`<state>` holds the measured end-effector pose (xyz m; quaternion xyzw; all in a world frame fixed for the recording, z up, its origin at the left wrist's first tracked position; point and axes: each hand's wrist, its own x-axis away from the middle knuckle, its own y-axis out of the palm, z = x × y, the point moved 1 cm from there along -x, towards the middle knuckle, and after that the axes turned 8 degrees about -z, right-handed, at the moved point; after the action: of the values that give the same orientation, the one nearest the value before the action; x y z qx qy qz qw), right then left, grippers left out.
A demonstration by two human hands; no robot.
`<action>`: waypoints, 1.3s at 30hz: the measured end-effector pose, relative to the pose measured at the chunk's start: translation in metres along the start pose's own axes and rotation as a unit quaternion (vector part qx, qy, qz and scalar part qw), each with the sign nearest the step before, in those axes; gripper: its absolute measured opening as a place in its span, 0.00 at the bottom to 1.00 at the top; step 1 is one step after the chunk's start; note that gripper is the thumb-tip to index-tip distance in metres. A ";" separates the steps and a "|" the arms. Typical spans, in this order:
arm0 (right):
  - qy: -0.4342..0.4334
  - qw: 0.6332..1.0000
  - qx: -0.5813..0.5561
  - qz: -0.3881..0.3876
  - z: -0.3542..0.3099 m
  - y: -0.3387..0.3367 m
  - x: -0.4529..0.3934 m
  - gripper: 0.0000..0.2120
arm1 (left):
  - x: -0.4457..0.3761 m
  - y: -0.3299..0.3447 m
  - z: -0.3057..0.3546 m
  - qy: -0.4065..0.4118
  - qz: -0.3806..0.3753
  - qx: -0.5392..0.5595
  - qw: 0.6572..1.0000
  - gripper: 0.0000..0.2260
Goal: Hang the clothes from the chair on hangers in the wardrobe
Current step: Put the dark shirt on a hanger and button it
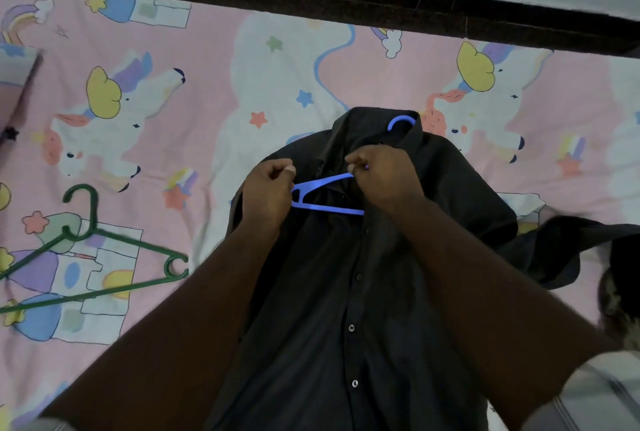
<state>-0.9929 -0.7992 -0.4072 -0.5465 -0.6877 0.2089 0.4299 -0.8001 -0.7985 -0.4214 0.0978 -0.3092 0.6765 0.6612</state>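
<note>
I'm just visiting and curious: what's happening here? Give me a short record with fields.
surface: bed sheet, pink with a unicorn print
garment: dark shirt, lying flat on the sheet, buttons showing
in use: blue hanger, partly inside the shirt, hook out at the collar
left hand: fingers curled on the shirt's edge
right hand: pinching the shirt near the collar
spare: green hanger, lying on the sheet to the left

Bedroom: unicorn-print bedsheet (207, 84)
</note>
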 end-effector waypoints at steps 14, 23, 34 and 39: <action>-0.058 0.972 0.192 -0.121 0.005 0.004 -0.028 0.13 | -0.028 0.017 0.028 0.065 -0.112 -0.230 0.965 0.15; -0.053 0.966 0.240 -0.084 0.007 -0.011 -0.037 0.09 | -0.027 -0.008 0.031 0.082 -0.073 -0.236 0.966 0.07; -0.036 0.963 0.261 -0.050 0.001 -0.012 -0.029 0.10 | -0.012 -0.043 0.044 0.139 -0.053 -0.305 0.941 0.09; -0.033 0.956 0.289 -0.047 -0.007 -0.012 -0.024 0.10 | 0.007 -0.050 0.055 0.159 -0.057 -0.306 0.937 0.08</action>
<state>-0.9929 -0.8270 -0.4028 -0.3589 -0.6365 0.3960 0.5561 -0.7688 -0.8258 -0.3597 -0.2011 -0.3859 0.5168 0.7373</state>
